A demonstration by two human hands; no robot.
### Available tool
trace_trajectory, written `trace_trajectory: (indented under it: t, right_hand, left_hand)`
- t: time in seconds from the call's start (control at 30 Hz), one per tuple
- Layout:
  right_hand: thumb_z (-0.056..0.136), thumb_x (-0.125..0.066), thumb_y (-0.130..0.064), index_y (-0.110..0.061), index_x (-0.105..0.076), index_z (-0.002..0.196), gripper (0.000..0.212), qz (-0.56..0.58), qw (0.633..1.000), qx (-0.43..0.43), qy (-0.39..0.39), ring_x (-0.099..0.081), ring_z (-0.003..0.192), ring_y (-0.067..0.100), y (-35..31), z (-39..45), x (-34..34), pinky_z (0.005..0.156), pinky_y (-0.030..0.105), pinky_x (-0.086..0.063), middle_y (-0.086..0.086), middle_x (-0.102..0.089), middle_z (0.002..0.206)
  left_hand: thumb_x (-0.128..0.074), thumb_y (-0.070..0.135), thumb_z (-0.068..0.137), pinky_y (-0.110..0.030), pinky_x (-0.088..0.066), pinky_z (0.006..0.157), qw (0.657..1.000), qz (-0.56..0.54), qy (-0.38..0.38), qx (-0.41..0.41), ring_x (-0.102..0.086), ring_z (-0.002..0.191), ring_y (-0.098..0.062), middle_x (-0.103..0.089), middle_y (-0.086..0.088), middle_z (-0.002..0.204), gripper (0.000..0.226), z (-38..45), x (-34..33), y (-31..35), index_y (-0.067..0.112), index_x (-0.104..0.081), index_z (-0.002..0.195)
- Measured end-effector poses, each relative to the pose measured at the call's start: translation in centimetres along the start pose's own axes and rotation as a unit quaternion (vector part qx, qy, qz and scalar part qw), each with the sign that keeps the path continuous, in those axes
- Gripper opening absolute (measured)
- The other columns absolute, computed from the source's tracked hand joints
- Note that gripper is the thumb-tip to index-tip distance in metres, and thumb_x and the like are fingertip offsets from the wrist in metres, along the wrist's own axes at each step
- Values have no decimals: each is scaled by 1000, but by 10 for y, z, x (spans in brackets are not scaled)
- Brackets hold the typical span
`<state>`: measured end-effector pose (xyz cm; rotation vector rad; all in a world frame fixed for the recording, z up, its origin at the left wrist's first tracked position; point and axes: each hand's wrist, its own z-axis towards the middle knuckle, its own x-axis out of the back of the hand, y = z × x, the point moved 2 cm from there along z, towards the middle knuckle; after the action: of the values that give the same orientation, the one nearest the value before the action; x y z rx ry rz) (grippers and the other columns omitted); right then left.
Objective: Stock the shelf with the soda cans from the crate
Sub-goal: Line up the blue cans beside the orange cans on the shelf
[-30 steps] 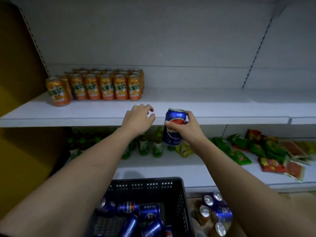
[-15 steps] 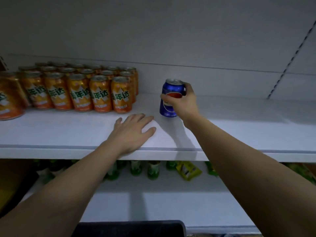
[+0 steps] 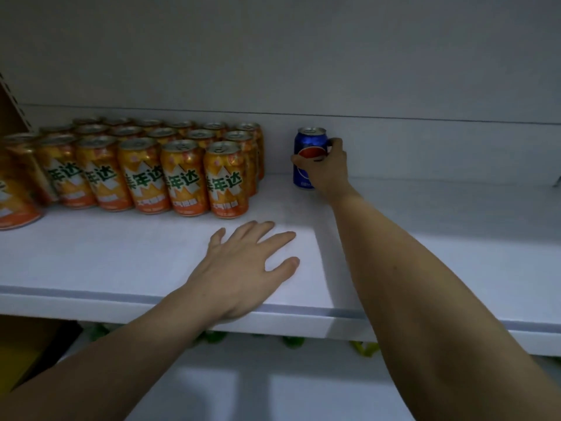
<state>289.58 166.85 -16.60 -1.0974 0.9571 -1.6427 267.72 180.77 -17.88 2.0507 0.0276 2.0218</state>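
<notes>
Blue soda can (image 3: 308, 161): upright at the back of the shelf (image 3: 425, 226), right of the orange cans (image 3: 170, 171), clasped by right hand (image 3: 329, 170) from its right (left hand (image 3: 243, 268) flat, nearer the edge).

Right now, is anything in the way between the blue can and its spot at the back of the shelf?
Nothing visible. The right hand grips the blue can upright near the shelf back wall, apart from the orange cans on its left. The left hand rests flat nearer the front edge.
</notes>
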Motion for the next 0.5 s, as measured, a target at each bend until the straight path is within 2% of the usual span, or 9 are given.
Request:
trace_trajectory:
  t: [0.2,0.4,0.5]
  right_hand:
    - [69,-86,-40,-11,-42,132,82,1,1000,15,26,-57,113,26,12,5,-8,98,43,-51,10,-52,129]
    - [66,-87,-41,-11,-44,129,82,5,999,11,38,-58,111,25,13,4,-9,96,43,-52,10,-54,126]
    - [70,-86,-35,-8,-44,128,77,-20,999,22,41,-57,112,26,13,-2,-8,94,38,-52,11,-51,125]
  left_hand:
    - [-16,71,92,-46,-2,121,1000,8,-4,2,-1,148,-3,-7,20,162,59,1,-1,1,54,-13,149]
    - [-16,71,92,-45,-1,121,1000,6,-11,5,0,148,-2,-5,21,161,59,0,-2,1,56,-10,149]
    - [-16,71,92,-45,-2,121,1000,7,-11,6,-1,148,-3,-5,20,162,59,-1,-1,1,56,-11,149]
